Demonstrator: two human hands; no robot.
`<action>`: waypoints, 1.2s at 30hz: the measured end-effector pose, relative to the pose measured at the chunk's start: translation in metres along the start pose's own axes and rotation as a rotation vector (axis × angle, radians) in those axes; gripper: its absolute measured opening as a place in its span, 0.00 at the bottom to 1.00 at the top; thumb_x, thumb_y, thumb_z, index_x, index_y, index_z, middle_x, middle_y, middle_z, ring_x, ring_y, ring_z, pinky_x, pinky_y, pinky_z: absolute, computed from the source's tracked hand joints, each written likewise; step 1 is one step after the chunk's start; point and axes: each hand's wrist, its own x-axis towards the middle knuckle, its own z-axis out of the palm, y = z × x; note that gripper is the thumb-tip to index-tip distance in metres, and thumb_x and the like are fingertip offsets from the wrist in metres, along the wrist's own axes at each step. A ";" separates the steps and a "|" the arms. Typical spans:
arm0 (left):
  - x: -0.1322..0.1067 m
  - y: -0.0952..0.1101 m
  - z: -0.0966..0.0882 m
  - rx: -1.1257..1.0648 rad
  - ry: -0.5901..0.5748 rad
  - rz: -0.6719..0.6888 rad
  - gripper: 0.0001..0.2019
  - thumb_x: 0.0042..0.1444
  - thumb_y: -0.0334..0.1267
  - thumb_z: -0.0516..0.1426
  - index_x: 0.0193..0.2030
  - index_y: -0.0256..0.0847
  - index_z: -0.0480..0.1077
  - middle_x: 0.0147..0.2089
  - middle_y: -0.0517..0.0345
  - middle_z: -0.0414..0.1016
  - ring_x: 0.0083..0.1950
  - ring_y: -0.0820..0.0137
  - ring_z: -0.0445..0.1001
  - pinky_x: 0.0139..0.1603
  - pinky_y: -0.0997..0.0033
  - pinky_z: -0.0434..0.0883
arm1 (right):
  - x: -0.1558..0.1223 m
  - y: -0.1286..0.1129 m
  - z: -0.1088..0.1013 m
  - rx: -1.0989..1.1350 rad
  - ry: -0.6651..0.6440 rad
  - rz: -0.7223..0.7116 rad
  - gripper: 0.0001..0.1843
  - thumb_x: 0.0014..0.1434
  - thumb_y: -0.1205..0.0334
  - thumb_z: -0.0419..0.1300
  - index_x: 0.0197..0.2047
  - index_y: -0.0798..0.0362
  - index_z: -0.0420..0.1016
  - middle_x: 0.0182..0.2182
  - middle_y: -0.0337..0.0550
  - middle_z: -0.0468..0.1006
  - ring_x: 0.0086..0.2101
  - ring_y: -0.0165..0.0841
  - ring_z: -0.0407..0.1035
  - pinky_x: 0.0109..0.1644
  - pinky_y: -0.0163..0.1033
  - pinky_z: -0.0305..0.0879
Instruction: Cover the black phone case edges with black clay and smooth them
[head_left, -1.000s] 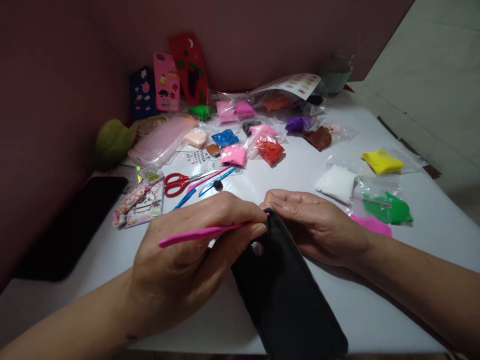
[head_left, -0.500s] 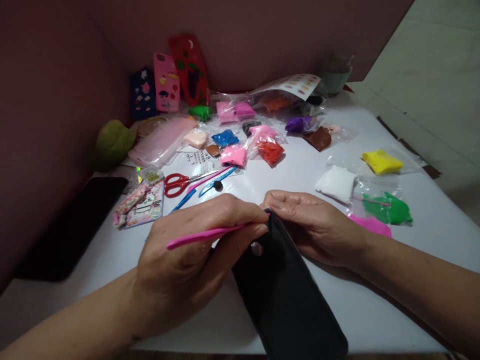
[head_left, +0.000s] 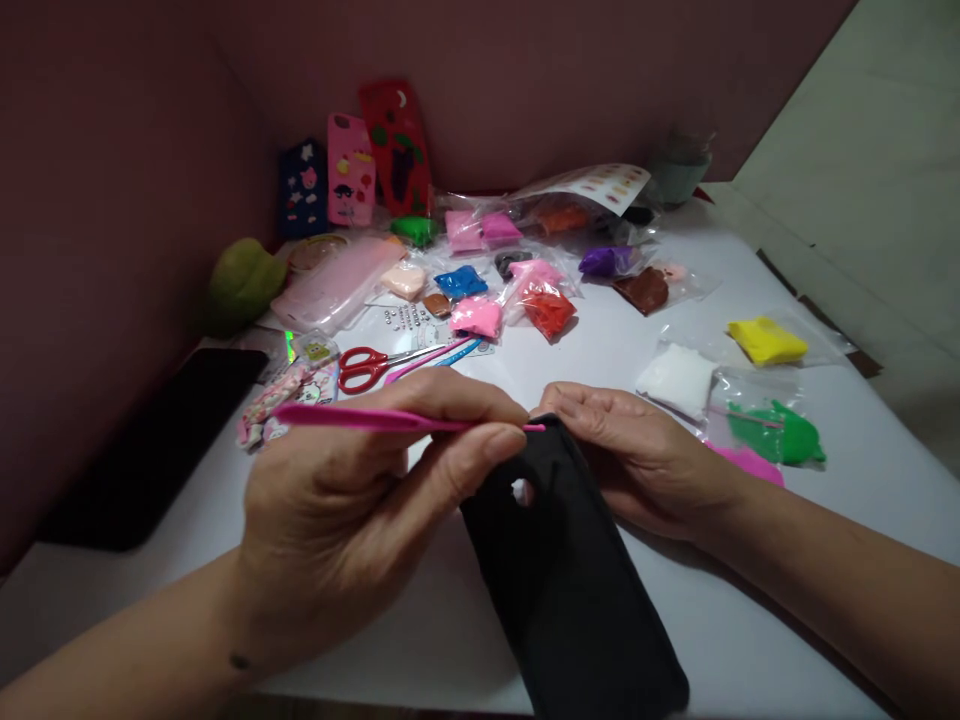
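A pink plastic modelling tool (head_left: 352,418) is pinched between the thumb and fingers of my left hand (head_left: 375,470). Its thin tip reaches the top edge of a black phone case (head_left: 577,580), which is tilted with its inner side towards me. Near the case's upper end a round hole shows the white surface beneath. My right hand (head_left: 630,450) grips the top right corner of the case; part of those fingers is hidden behind it.
Red-handled scissors (head_left: 364,369) lie beyond my left hand, and a black phone-like slab (head_left: 157,450) is at the left. Several clay packets, including a white packet (head_left: 679,378) and a green packet (head_left: 776,430), spread over the white table (head_left: 840,560). Decorated cases (head_left: 351,170) lean on the wall.
My left hand has turned and shifted slightly left, so the pink tool now lies nearly level with its tip showing at the case edge. The camera view has shifted a little.
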 end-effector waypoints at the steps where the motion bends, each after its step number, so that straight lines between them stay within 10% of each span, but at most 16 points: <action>1: 0.001 0.001 -0.001 -0.034 0.033 -0.050 0.07 0.61 0.30 0.59 0.36 0.46 0.76 0.33 0.71 0.79 0.30 0.82 0.74 0.35 0.84 0.72 | 0.000 -0.001 0.001 0.020 0.006 0.000 0.16 0.61 0.55 0.65 0.30 0.56 0.66 0.25 0.37 0.66 0.25 0.26 0.65 0.32 0.31 0.66; 7: 0.014 -0.017 -0.003 -0.314 0.214 -0.300 0.13 0.64 0.41 0.57 0.29 0.46 0.77 0.29 0.63 0.75 0.31 0.75 0.72 0.31 0.78 0.69 | 0.000 0.000 0.001 0.138 0.022 -0.005 0.13 0.60 0.59 0.65 0.30 0.57 0.69 0.25 0.40 0.72 0.26 0.29 0.71 0.31 0.33 0.72; 18: 0.022 -0.039 0.002 -0.504 0.120 -0.452 0.16 0.65 0.45 0.56 0.29 0.41 0.76 0.29 0.58 0.74 0.28 0.75 0.69 0.27 0.76 0.67 | 0.003 0.001 0.004 0.127 0.060 -0.057 0.13 0.60 0.57 0.67 0.32 0.57 0.71 0.24 0.41 0.76 0.24 0.29 0.72 0.27 0.31 0.71; 29: 0.016 -0.026 0.006 -0.245 -0.029 0.058 0.06 0.59 0.31 0.62 0.35 0.48 0.80 0.34 0.61 0.80 0.39 0.68 0.77 0.44 0.66 0.76 | 0.003 0.002 0.004 0.059 0.071 -0.026 0.16 0.60 0.53 0.66 0.32 0.56 0.69 0.24 0.42 0.76 0.24 0.29 0.73 0.27 0.29 0.68; 36: 0.014 -0.016 0.008 -0.088 -0.040 0.091 0.09 0.57 0.28 0.63 0.39 0.47 0.80 0.37 0.63 0.81 0.39 0.72 0.79 0.42 0.75 0.75 | 0.002 0.004 0.005 0.054 0.103 -0.022 0.15 0.58 0.54 0.67 0.32 0.55 0.69 0.23 0.38 0.74 0.24 0.29 0.72 0.28 0.31 0.69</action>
